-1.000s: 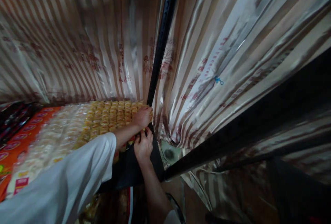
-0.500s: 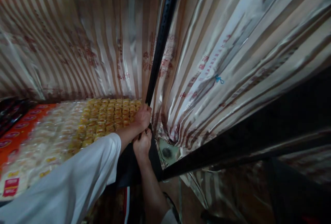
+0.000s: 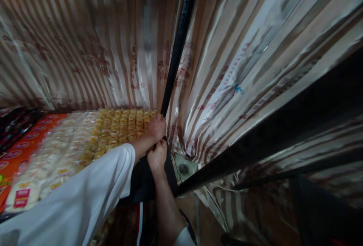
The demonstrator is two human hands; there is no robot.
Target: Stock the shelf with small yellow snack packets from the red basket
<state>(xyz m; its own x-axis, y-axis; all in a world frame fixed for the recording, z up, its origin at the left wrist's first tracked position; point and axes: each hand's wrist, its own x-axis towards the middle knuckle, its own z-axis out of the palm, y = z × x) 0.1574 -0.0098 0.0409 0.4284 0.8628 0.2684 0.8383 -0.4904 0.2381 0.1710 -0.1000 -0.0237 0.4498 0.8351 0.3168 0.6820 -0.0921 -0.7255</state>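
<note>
My left hand is closed at the right end of a sheet of small yellow wrapped snack packets, right beside the foot of a black slotted post. My right hand is just below it, over the black shelf board, with fingers curled in and thumb up. The two hands almost touch. What the fingers of either hand grip is too dark and covered to make out. My left forearm and white sleeve cross the front of the packets.
White packets, an orange printed bag and dark shiny packages lie to the left. Striped sheeting hangs behind. A black beam slants across the right, and a blue tie hangs on the sheeting.
My hands stay at the shelf corner, the left shifting slightly down and the fingers of the right closing in more. The view sways a little.
</note>
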